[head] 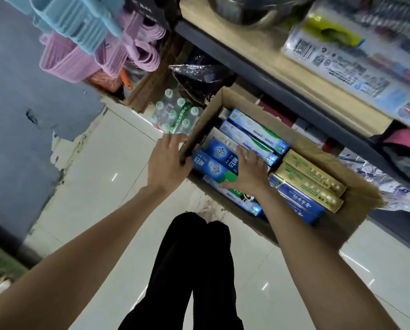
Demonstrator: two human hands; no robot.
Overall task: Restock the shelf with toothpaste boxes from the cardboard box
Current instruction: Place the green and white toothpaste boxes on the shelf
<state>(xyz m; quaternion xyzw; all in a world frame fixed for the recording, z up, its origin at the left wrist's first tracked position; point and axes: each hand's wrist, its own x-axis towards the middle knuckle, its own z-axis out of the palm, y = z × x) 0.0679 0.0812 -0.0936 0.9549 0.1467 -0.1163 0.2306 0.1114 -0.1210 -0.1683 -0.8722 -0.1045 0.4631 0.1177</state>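
The brown cardboard box [356, 217] holds blue-and-green toothpaste boxes [213, 166] at 9 o'clock and gold boxes [311, 177] at 3 o'clock. The pink baskets [63, 60] hang at 10 o'clock.

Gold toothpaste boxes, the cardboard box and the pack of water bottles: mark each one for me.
gold toothpaste boxes [312, 181]: head view, top face of the middle one.
cardboard box [225, 97]: head view, bare far flap.
pack of water bottles [173, 113]: head view, plastic wrap over the caps.

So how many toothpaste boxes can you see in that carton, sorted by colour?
Gold boxes: 2
Blue-and-green boxes: 5 in view
Dark blue boxes: 2, possibly more
Total: 9 counted in the cardboard box; the right hand covers some.
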